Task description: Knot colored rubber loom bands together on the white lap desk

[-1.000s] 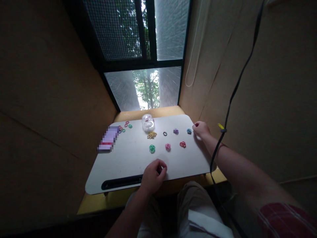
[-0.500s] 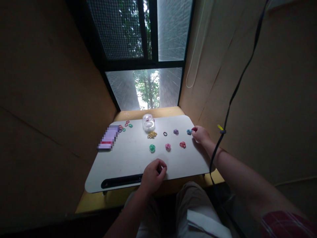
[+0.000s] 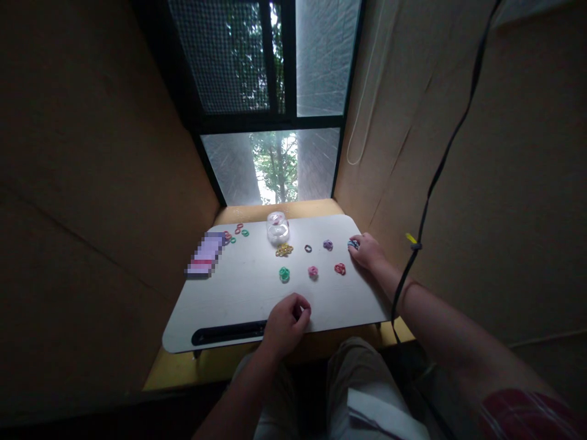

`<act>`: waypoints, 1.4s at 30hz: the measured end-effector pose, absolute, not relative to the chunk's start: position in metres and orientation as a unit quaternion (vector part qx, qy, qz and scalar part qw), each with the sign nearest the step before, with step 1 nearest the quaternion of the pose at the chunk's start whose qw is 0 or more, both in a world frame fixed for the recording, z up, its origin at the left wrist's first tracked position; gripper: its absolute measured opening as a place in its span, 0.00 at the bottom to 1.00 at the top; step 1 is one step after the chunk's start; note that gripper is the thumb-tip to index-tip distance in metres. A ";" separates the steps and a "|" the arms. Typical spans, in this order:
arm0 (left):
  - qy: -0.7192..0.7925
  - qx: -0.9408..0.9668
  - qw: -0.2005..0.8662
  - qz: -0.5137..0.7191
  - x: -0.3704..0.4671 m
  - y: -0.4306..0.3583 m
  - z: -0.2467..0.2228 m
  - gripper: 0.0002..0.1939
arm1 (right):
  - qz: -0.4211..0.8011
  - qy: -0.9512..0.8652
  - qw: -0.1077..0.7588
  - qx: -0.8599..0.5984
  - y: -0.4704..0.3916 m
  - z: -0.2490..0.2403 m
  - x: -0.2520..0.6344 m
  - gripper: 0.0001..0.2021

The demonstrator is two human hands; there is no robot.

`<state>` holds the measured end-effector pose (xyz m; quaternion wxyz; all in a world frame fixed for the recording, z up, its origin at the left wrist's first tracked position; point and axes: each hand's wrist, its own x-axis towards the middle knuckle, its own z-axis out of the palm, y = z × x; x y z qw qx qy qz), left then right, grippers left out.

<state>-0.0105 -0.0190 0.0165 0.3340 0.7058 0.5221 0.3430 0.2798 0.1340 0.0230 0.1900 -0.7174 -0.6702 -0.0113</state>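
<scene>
At the right side of the white table (image 3: 220, 299), my right hand (image 3: 368, 252) has its fingers closed over a small pile of blue hair ties (image 3: 353, 243), which they partly hide. My left hand (image 3: 288, 322) rests at the front edge with its fingers curled in, and nothing shows in it. Small piles lie between: purple hair ties (image 3: 328, 244), red hair ties (image 3: 340, 269), pink hair ties (image 3: 312, 272), green hair ties (image 3: 284, 274) and yellow hair ties (image 3: 284, 250). A single dark hair tie (image 3: 308, 249) lies apart.
A clear plastic jar (image 3: 277, 229) stands at the back. Loose red and green hair ties (image 3: 239, 230) lie at the back left, beside a blurred phone (image 3: 205, 256). A black slot (image 3: 227, 333) runs along the front edge. A dark strap (image 3: 428, 195) hangs across my right forearm.
My right hand has moved slightly left and over the blue hair ties, covering more of them. My left hand keeps its place. The view has shifted a little.
</scene>
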 end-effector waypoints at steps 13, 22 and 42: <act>0.522 0.679 0.359 0.372 -0.011 -0.018 0.016 0.04 | -0.046 -0.657 0.331 -0.675 0.099 0.027 0.254 0.17; 0.499 0.562 0.386 0.535 -0.021 -0.009 0.013 0.08 | 0.197 -0.804 0.300 -0.473 0.028 0.020 0.186 0.15; 0.748 0.642 -0.032 0.165 -0.124 0.139 0.019 0.28 | 0.141 -0.806 0.250 -0.518 0.018 0.007 0.168 0.15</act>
